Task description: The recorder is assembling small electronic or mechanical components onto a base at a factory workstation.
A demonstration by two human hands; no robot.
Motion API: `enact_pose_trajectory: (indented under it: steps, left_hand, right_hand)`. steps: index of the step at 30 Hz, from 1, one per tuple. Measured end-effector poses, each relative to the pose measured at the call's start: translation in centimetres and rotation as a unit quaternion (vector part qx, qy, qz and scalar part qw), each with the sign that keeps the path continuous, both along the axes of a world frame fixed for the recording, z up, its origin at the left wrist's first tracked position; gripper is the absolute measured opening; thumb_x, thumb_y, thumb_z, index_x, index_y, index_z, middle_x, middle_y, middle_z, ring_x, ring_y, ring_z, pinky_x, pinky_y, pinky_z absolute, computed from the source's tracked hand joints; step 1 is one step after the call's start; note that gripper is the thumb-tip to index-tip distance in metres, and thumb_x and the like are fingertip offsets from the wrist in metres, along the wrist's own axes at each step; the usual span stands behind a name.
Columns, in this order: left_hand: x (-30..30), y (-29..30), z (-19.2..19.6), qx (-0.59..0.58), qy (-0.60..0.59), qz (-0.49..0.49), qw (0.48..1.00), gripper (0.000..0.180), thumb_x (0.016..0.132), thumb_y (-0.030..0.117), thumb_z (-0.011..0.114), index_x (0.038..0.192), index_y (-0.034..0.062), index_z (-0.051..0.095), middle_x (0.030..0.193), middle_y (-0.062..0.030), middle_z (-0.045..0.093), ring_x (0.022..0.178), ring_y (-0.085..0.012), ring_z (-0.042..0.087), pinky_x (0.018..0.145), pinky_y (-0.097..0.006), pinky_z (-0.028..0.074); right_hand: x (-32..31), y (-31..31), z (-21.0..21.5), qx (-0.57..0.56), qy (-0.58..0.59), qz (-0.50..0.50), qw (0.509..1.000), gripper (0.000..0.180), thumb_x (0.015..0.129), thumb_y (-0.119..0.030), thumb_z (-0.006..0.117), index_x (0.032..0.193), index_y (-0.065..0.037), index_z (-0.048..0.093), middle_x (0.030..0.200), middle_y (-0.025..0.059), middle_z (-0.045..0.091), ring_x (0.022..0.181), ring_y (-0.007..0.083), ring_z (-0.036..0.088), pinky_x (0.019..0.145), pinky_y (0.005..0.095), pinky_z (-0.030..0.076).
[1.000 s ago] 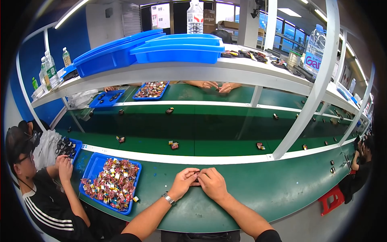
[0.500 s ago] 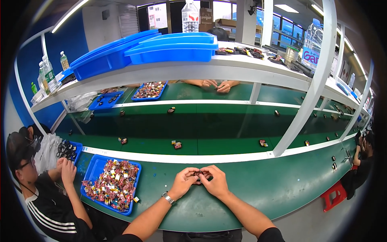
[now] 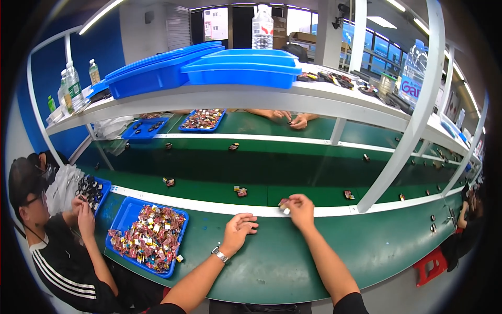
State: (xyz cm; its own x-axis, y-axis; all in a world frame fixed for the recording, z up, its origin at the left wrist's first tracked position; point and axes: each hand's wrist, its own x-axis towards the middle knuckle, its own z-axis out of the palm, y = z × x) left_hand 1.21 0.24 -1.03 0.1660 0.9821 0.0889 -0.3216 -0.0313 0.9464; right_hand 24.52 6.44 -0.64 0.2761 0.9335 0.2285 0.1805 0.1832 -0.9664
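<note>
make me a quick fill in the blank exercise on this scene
The person's bare right hand pinches a small pink-and-white part at the long, flat ____ rail.
The silver metal wristwatch circles the person's ____ wrist.
The rectangular plastic tray heaped with small parts is ____.

Missing words: white; left; blue

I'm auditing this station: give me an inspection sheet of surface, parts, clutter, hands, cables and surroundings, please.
Surface: green bench, a few specks.
Parts: one part in the right hand, seen against the white rail; more heaped in the blue tray nearest the left hand.
Clutter: bottles and trays on the shelf.
Hands: right pinches the part; left loosely open, nothing visible held.
Cables: nothing seen clearly.
Surroundings: co-worker at left, red stool at right.
</note>
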Motion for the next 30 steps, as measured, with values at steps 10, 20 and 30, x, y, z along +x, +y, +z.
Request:
enact_pose_trajectory:
  steps: [10,20,30]
  left_hand:
    - [-0.6,0.4,-1.0,-0.012,0.038,-0.006,0.999,0.015,0.096,0.001,0.053,0.106,-0.0057,0.061,0.096,-0.0149,0.067,0.082,-0.019,0.068,0.071,-0.029,0.058]
    - [-1.3,0.6,-0.7,-0.029,-0.014,-0.074,0.997,0.017,0.097,0.006,0.054,0.109,-0.005,0.06,0.093,-0.0133,0.067,0.076,-0.0168,0.067,0.068,-0.027,0.056]
    - [-2.5,0.4,1.3,-0.163,-0.02,-0.195,0.967,0.045,0.106,0.038,0.039,0.119,-0.0014,0.057,0.097,-0.0112,0.066,0.08,-0.0167,0.065,0.071,-0.031,0.055]
  right_hand:
    - [-2.6,4.7,-0.2,0.148,-0.348,-0.094,0.921,0.037,0.077,-0.018,0.075,0.108,-0.002,0.064,0.1,0.0155,0.063,0.092,0.0327,0.06,0.081,0.0431,0.049]
    - [-12.2,5.8,-1.5,0.025,-0.314,-0.046,0.948,0.052,0.071,-0.023,0.084,0.111,0.001,0.061,0.101,0.0152,0.067,0.098,0.0328,0.061,0.086,0.0419,0.05]
    - [-3.2,-6.9,4.3,0.062,-0.207,0.315,0.924,0.066,0.075,-0.006,0.079,0.133,-0.003,0.049,0.12,0.0106,0.067,0.116,0.024,0.062,0.101,0.0364,0.045]
